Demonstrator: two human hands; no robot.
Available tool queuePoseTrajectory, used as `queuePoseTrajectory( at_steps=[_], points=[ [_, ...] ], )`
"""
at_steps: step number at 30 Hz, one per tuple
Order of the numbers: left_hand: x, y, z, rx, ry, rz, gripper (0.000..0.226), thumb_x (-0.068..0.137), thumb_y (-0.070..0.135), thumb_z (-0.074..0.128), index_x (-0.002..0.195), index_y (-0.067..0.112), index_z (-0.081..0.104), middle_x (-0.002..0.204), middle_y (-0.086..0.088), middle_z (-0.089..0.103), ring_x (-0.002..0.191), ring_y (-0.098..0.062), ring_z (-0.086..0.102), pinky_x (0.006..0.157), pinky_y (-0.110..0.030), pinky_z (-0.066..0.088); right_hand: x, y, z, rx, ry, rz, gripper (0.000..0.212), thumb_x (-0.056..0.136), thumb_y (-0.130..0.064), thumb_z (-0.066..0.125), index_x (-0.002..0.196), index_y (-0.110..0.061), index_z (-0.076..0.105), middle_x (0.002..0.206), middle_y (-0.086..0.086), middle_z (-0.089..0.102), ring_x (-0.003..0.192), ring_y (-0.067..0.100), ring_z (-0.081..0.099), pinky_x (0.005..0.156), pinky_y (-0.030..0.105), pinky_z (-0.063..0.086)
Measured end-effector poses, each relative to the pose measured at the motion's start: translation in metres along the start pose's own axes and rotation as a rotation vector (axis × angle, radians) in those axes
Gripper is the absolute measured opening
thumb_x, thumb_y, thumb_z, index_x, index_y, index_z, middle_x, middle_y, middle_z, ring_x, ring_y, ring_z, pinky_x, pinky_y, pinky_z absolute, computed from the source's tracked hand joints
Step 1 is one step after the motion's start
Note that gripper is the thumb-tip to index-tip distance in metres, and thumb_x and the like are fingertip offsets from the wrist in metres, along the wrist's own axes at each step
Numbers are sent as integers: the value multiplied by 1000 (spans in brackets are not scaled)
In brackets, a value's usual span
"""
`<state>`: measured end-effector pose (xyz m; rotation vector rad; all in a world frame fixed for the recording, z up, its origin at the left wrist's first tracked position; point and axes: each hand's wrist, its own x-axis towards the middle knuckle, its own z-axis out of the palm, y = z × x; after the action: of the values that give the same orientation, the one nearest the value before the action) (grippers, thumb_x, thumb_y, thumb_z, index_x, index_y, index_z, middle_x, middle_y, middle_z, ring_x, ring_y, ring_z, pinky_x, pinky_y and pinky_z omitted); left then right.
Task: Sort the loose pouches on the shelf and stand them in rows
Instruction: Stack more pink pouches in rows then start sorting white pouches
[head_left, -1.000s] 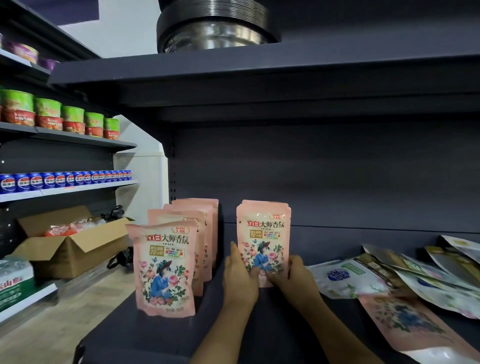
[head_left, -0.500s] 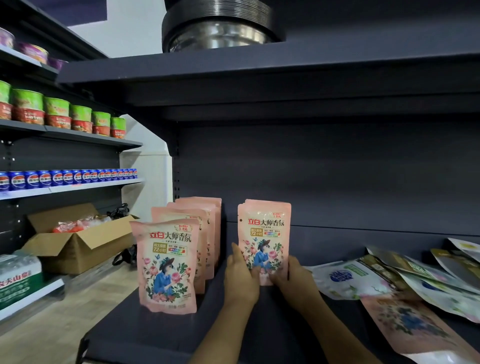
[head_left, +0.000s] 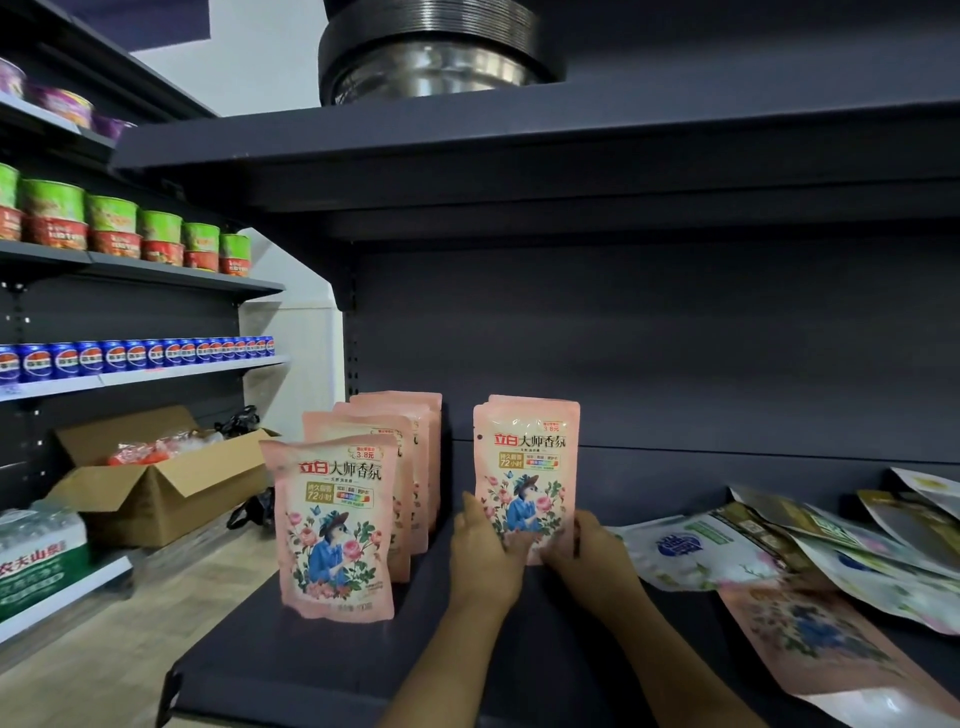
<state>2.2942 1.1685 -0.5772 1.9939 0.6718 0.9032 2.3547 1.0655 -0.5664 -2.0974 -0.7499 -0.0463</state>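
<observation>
Both hands, left hand (head_left: 483, 556) and right hand (head_left: 587, 558), pinch the upright pink floral plastic pouches (head_left: 525, 467) low down; let go unevenly and that floppy stack probably topples.

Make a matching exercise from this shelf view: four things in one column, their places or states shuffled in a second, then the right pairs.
Things
1. held pink pouch
2. white pouch
3. blue cans
4. cardboard box

Places or states
A. open, on the floor
B. lying flat on the shelf
C. upright between both hands
D. lined up on the side shelf

Pairs: 1-C, 2-B, 3-D, 4-A
</observation>
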Motion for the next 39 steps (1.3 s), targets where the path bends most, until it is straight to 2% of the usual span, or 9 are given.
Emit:
queuePoseTrajectory(
  at_steps=[4, 8, 15, 19, 23, 28, 31, 34, 39],
  points=[
    [-11, 8, -4, 36, 59, 32, 90, 85, 31, 65, 149, 2, 10, 144, -13, 32, 135, -26, 33, 111, -39, 34, -5, -1, -2, 72, 45, 12, 35, 91, -24, 56, 122, -9, 50, 110, 9, 64, 99, 23, 61, 75, 22, 44],
    [-29, 28, -12, 105, 257, 334, 61, 89, 20, 58, 141, 5, 31, 140, -10, 37, 131, -23, 34, 109, -32, 31, -13, -6, -14, 20, 82, -34, 26, 91, -17, 55, 116, -11, 50, 107, 6, 62, 85, 12, 50, 54, 18, 33],
    [-59, 77, 4, 88, 183, 499, 29, 85, 7, 53, 113, 1, 56, 113, -15, 58, 107, -30, 55, 92, -38, 45, -43, -23, -91, -179, 217, -93, 41, 91, -9, 51, 131, -1, 45, 125, 21, 57, 116, 35, 53, 91, 35, 43],
    [-87, 115, 25, 102, -56, 384, 15, 86, 8, 49, 93, 2, 61, 98, -20, 65, 95, -37, 60, 78, -42, 49, -67, -14, -139, -278, 260, -76, 40, 94, -7, 44, 133, -2, 45, 129, 21, 54, 118, 37, 51, 91, 37, 42],
    [-114, 132, 57, 213, -396, 44, 32, 89, 18, 51, 116, 3, 59, 117, -18, 64, 97, -34, 65, 84, -37, 54, -91, 11, -166, -361, 299, 11, 37, 90, -7, 47, 126, -2, 51, 128, 22, 57, 118, 37, 52, 93, 38, 42],
    [-122, 136, 88, -299, -612, -466, 46, 80, 21, 69, 124, 10, 56, 117, -10, 65, 85, -24, 67, 63, -36, 61, -116, 38, -175, -396, 202, 129, 30, 92, -12, 47, 120, -7, 57, 119, 19, 62, 111, 33, 56, 80, 28, 41],
    [-120, 136, 92, -423, -665, -514, 21, 80, 11, 69, 100, 9, 62, 92, -5, 69, 84, -17, 64, 68, -27, 55, -117, 50, -173, -356, 177, 147, 25, 90, -9, 45, 110, -7, 60, 115, 18, 64, 107, 32, 57, 81, 29, 43],
    [-125, 137, 88, -461, -704, -499, 14, 87, 1, 59, 79, 12, 57, 56, 3, 63, 50, -6, 58, 44, -14, 47, -118, 52, -175, -304, 190, 166, 23, 91, -10, 44, 106, -7, 61, 113, 17, 65, 104, 31, 58, 76, 28, 41],
    [-126, 148, 69, -411, -698, -415, 17, 93, -7, 40, 97, 3, 52, 79, -8, 62, 26, -6, 54, 26, -11, 33, -122, 54, -174, -310, 267, 213, 22, 93, -26, 46, 89, -9, 60, 103, 17, 67, 96, 33, 61, 68, 28, 38]
  ],
)
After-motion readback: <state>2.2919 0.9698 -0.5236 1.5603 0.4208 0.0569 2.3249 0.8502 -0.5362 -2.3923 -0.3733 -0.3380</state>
